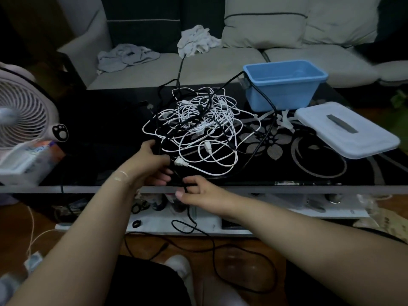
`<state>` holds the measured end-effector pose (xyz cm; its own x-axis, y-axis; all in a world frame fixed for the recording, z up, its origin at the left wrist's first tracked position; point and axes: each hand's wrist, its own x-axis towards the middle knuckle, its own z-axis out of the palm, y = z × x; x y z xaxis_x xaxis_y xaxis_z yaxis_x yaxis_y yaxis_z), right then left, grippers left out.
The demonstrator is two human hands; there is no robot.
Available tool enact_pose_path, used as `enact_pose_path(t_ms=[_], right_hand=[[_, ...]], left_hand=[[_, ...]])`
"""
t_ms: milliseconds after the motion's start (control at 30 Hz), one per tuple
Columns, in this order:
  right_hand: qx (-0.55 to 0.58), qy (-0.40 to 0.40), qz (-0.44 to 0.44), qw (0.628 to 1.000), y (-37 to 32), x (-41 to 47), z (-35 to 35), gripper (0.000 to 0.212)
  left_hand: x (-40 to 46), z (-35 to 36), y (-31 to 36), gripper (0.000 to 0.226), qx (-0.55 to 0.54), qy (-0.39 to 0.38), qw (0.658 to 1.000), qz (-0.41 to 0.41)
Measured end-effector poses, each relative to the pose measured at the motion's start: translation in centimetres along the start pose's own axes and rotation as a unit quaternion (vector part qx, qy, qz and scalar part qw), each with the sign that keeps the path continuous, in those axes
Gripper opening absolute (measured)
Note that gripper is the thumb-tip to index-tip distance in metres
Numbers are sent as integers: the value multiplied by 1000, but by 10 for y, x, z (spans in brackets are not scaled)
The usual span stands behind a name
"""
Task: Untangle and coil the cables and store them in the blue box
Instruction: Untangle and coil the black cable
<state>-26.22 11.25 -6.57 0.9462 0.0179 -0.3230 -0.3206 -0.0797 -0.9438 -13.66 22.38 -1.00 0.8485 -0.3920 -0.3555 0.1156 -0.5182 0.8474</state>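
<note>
A tangled heap of white and black cables point(198, 124) lies in the middle of the black glass table point(309, 171). Behind it to the right stands the open blue box point(284, 93), with one black cable draped over its left rim. My left hand point(152, 166) grips black cable at the heap's near edge. My right hand point(198, 193) pinches the same black cable point(212, 239) at the table's front edge; that cable hangs down and loops across the floor.
The box's white lid point(346, 131) lies flat to the right of the heap. A white fan point(24, 111) and a clear container point(24, 162) stand at the table's left end. A grey sofa point(220, 62) with crumpled cloths is behind the table.
</note>
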Motion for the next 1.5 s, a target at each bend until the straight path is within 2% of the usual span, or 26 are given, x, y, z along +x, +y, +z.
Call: enact_pose_path(t_ms=[67, 133, 200, 233, 333, 400, 467, 533, 600, 667, 733, 800, 867, 900, 933, 967, 1033, 1067, 1100, 1133, 1200, 1267, 1300, 1367, 1433, 1500], right_hand=[[54, 12, -39, 998, -6, 0, 6, 35], [5, 57, -89, 994, -17, -4, 5, 19], [-75, 121, -136, 980, -30, -10, -3, 18], [-75, 141, -154, 975, -38, -13, -9, 22], [14, 152, -182, 971, -58, -29, -37, 30], [73, 172, -203, 961, -69, -40, -59, 32], [156, 189, -226, 943, -79, -52, -79, 34], [243, 182, -238, 922, -85, -62, -97, 34], [260, 177, -222, 923, -86, -67, -107, 33], [215, 174, -175, 945, -81, -70, -114, 33], [126, 175, -108, 970, -72, -74, -119, 34], [12, 175, -47, 983, -64, -76, -121, 34], [-73, 178, -6, 981, -57, -80, -125, 33], [-100, 177, 11, 979, -55, -83, -128, 34], [-127, 165, 30, 978, -54, -87, -131, 36], [-156, 137, 52, 977, -53, -92, -133, 39], [-228, 61, 100, 967, -51, -99, -133, 52], [-260, 37, 115, 958, -50, -100, -130, 62], [-271, 30, 113, 955, -50, -100, -125, 73], [-245, 34, 94, 964, -49, -99, -118, 82], [-75, 16, 39, 996, -52, -97, -107, 89], [98, -31, -10, 995, -57, -100, -95, 85], [114, -36, -22, 993, -58, -104, -91, 79], [49, 18, -42, 998, -58, -107, -90, 57], [0, 141, -94, 986, -58, -109, -98, 30], [79, 246, -182, 949, -60, -112, -112, 28]], left_hand=[[-5, -1, 8, 63, -12, -18, 1000, 16], [-7, -2, 11, 37, 21, -35, 998, 48], [-10, -6, 13, 17, 75, -61, 991, 93], [-11, -9, 14, 15, 99, -80, 984, 126], [-7, -22, 12, 21, 210, -108, 947, 216], [2, -28, 7, 24, 273, -27, 934, 230], [12, -28, 2, 23, 279, 82, 927, 237], [19, -27, 2, 11, 206, 171, 931, 249], [20, -27, 7, 13, 72, 212, 934, 279], [17, -28, 14, 21, -24, 240, 907, 345], [6, -25, 20, 17, -36, 252, 870, 422], [-1, -24, 25, 17, 31, 295, 826, 480], [-6, -22, 29, 18, 97, 354, 775, 514], [-9, -20, 32, 18, 107, 369, 762, 522], [-12, -17, 35, 19, 104, 363, 759, 531], [-17, -13, 38, 22, 93, 330, 771, 536], [-29, -2, 44, 27, 71, 220, 825, 516], [-36, 5, 45, 28, 90, 182, 840, 504], [-42, 12, 47, 29, 137, 164, 839, 500], [-49, 20, 49, 26, 196, 155, 831, 496], [-61, 35, 55, 17, 316, 148, 800, 489], [-67, 50, 57, 16, 389, 116, 776, 483], [-67, 57, 56, 19, 400, 88, 774, 482], [-68, 62, 57, 18, 369, 14, 801, 471], [-59, 55, 59, 20, 276, -68, 860, 424], [-46, 42, 59, 32, 144, -114, 914, 362]])
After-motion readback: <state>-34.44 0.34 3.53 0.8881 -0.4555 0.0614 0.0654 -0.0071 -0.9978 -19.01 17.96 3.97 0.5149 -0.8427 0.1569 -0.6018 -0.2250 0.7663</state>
